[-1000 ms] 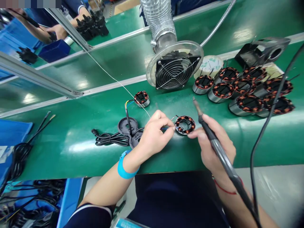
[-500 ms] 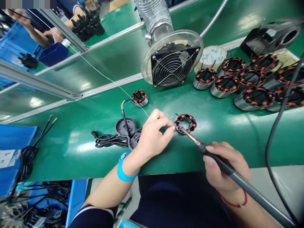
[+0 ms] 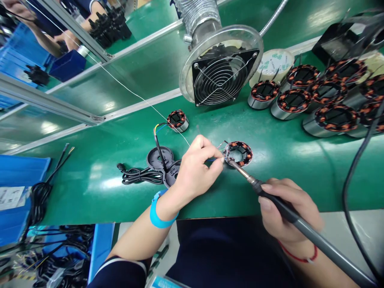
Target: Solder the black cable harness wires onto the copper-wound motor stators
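- Bench: smooth, glossy green surface; carries the parts below.
- Fan: square black frame, round wire guard, clear round hood; positioned beyond the work ring, connected to a ribbed silvery hose.
- Coil rings: grouped at the right, copper windings on smooth metal sides; tape roll directly behind.
- Spare ring: left of the fan, coloured leads joined to a black cable.
- Grey housing: two rounded lobes, partly covered by the left hand; coiled cord beside it.
- White strand: thin, crosses in front of the spare ring down to the left hand.
- Work ring: flat on the bench, between the hands; open centre, copper and black rim.
- Left hand: thumb and finger pinched on a blue wire at the ring's left edge.
- Right hand: fingers closed around the soldering iron; metal tip at the ring's near-left rim, partly hiding it. Exact contact cannot be determined.
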A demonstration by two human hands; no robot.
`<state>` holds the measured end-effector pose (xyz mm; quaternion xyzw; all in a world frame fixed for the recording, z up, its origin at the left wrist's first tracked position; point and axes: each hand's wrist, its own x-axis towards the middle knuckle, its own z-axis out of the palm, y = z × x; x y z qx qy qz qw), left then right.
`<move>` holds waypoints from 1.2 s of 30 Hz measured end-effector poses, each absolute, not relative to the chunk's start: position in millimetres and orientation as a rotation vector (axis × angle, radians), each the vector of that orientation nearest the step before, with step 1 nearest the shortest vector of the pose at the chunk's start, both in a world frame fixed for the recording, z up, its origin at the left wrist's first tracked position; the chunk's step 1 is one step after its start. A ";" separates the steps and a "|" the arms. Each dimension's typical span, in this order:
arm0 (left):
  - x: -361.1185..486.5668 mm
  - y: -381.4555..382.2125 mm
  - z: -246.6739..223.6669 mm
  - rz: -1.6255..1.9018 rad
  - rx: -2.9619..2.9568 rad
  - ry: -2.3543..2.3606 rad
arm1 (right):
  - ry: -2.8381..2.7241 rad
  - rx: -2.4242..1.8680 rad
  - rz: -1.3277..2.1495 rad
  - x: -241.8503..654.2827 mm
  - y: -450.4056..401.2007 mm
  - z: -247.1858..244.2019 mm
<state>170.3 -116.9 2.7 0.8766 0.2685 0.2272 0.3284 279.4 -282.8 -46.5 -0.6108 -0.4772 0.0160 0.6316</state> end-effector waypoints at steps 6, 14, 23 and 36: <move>169.7 -117.3 3.2 0.607 2.290 0.681 | -1.109 -1.357 -0.006 280.6 -282.3 -46.4; 170.6 -116.4 2.9 0.624 2.300 0.681 | -1.122 -1.368 -0.029 280.0 -281.3 -48.8; 170.2 -116.6 2.1 0.634 2.298 0.670 | -1.088 -1.432 -0.059 280.7 -284.2 -47.7; 171.3 -117.9 1.6 0.640 2.333 0.694 | -1.139 -1.658 0.102 306.4 -263.7 -28.6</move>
